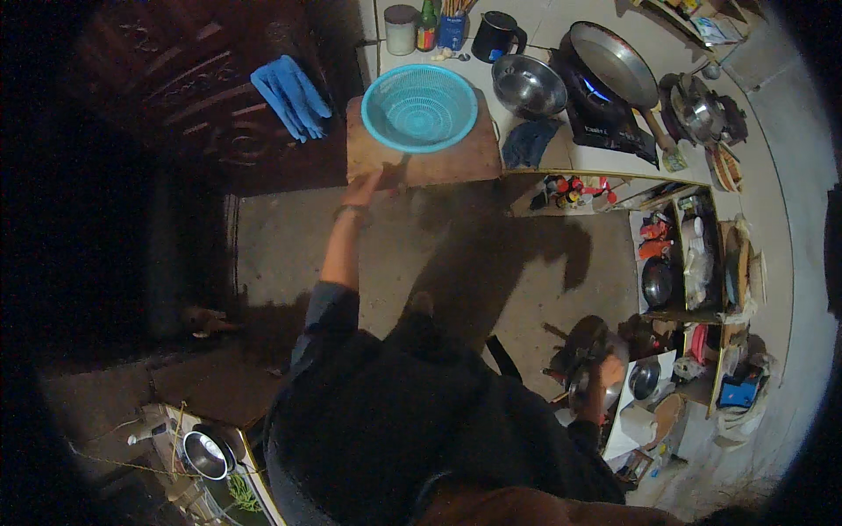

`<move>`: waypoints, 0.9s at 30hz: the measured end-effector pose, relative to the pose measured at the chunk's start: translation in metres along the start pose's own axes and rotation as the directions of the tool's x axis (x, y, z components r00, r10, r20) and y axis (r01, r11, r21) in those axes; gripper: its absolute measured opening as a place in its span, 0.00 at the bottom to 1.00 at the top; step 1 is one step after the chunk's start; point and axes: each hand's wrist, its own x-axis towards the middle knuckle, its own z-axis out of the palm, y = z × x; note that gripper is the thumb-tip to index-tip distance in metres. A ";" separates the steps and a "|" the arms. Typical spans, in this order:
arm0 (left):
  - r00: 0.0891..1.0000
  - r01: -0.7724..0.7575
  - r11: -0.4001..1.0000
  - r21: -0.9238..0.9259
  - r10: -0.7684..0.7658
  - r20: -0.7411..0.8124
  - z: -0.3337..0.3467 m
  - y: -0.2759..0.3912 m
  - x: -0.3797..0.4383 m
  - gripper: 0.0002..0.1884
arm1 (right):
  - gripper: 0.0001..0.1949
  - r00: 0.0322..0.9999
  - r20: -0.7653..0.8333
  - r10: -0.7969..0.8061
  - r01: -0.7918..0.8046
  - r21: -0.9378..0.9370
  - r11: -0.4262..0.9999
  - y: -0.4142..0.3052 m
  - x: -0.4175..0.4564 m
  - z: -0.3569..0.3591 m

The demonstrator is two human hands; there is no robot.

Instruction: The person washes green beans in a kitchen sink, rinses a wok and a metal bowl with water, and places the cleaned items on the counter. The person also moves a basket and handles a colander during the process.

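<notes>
My left hand (364, 187) is at the front left edge of a wooden cutting board (434, 167); its fingers are blurred, and a dark shape lies beside them on the board. A turquoise plastic colander (421, 108) sits on the board. Low at the right, my right hand (613, 371) is over shiny metal cookware (582, 388) beside the shelves; whether its fingers grip a rim cannot be told. Right of the board stand a steel bowl (529, 85) and a wok (612, 62) with a wooden handle, on a black cooker (608, 128).
A jar (400, 33), a green bottle (427, 29) and a black kettle (496, 39) stand behind the colander. A dark cloth (529, 143) lies at the counter edge. Open shelves (681, 263) hold cookware and packets. A blue cloth (289, 97) is at the left; a metal bowl (207, 454) stands lower left.
</notes>
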 end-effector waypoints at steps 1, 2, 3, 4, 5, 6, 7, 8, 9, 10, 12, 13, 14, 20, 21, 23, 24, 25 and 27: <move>0.994 0.101 0.991 0.085 -0.104 0.030 -0.010 0.004 0.022 0.38 | 0.18 0.998 -0.017 -0.063 0.065 0.081 0.995 -0.009 0.017 -0.028; 0.981 0.178 0.982 0.057 -0.182 0.066 0.000 0.013 0.034 0.38 | 0.16 0.991 -0.115 -0.063 0.097 0.320 0.942 -0.002 0.023 -0.045; 0.960 0.258 0.965 0.036 -0.260 0.100 0.009 0.024 0.045 0.38 | 0.14 0.975 -0.211 -0.067 0.171 0.528 0.832 0.003 0.030 -0.061; 0.939 0.337 0.936 -0.101 -0.325 0.114 0.020 0.045 0.050 0.37 | 0.14 0.950 -0.293 -0.110 0.300 0.752 0.586 0.003 0.039 -0.084; 0.911 0.412 0.880 -0.235 -0.390 0.135 0.028 0.058 0.056 0.36 | 0.14 0.950 -0.294 -0.100 0.308 0.850 0.426 -0.001 0.053 -0.081; 0.909 0.417 0.887 -0.197 -0.402 0.115 0.034 0.055 0.071 0.34 | 0.15 0.948 -0.302 -0.097 0.317 0.917 0.243 -0.008 0.071 -0.078; 0.904 0.427 0.890 -0.163 -0.419 0.077 0.037 0.041 0.091 0.32 | 0.16 0.944 -0.311 -0.109 0.317 0.948 0.041 -0.021 0.090 -0.078; 0.898 0.439 0.890 -0.125 -0.437 0.045 0.040 0.032 0.104 0.30 | 0.15 0.961 -0.247 -0.124 0.243 0.969 -0.040 -0.036 0.104 -0.080; 0.941 0.303 0.890 -0.341 -0.335 -0.040 0.042 0.032 0.104 0.27 | 0.15 0.974 -0.179 -0.137 0.164 0.980 -0.116 -0.060 0.113 -0.092; 0.959 0.132 0.839 -0.527 -0.243 -0.147 0.043 0.033 0.097 0.25 | 0.14 0.982 -0.113 -0.152 0.083 0.978 -0.191 -0.087 0.120 -0.109; 0.958 0.063 0.893 -0.446 -0.180 -0.225 0.015 0.029 0.089 0.23 | 0.14 0.979 -0.048 -0.196 0.027 0.994 -0.104 -0.151 0.121 -0.171; 0.954 0.104 0.840 -0.533 -0.235 -0.185 -0.005 0.036 0.081 0.22 | 0.13 0.962 -0.088 -0.260 0.072 0.995 -0.071 -0.172 0.137 -0.168; 0.944 0.142 0.779 -0.611 -0.292 -0.153 -0.028 0.041 0.072 0.21 | 0.13 0.933 -0.126 -0.336 0.118 0.992 -0.044 -0.198 0.156 -0.158; 0.906 -0.084 0.792 -0.604 -0.193 -0.378 -0.097 0.076 -0.002 0.20 | 0.17 0.800 -0.200 -0.566 0.036 0.957 -0.287 -0.408 0.165 -0.211; 0.903 -0.061 0.803 -0.593 -0.208 -0.375 -0.090 0.088 -0.009 0.21 | 0.16 0.794 -0.153 -0.588 -0.093 0.926 -0.367 -0.439 0.161 -0.213; 0.889 -0.006 0.818 -0.575 -0.259 -0.378 -0.071 0.109 -0.027 0.22 | 0.15 0.766 -0.035 -0.642 -0.256 0.899 -0.355 -0.478 0.144 -0.226; 0.903 -0.013 0.802 -0.597 -0.246 -0.351 -0.058 0.103 -0.024 0.23 | 0.15 0.801 -0.071 -0.594 -0.154 0.935 -0.321 -0.492 0.138 -0.225; 0.916 -0.021 0.788 -0.615 -0.231 -0.328 -0.044 0.089 -0.017 0.24 | 0.16 0.831 -0.105 -0.545 -0.059 0.960 -0.275 -0.506 0.131 -0.224; 0.947 -0.008 0.820 -0.572 -0.178 -0.268 -0.007 0.102 0.004 0.26 | 0.17 0.872 -0.245 -0.424 0.147 0.957 -0.251 -0.536 0.152 -0.184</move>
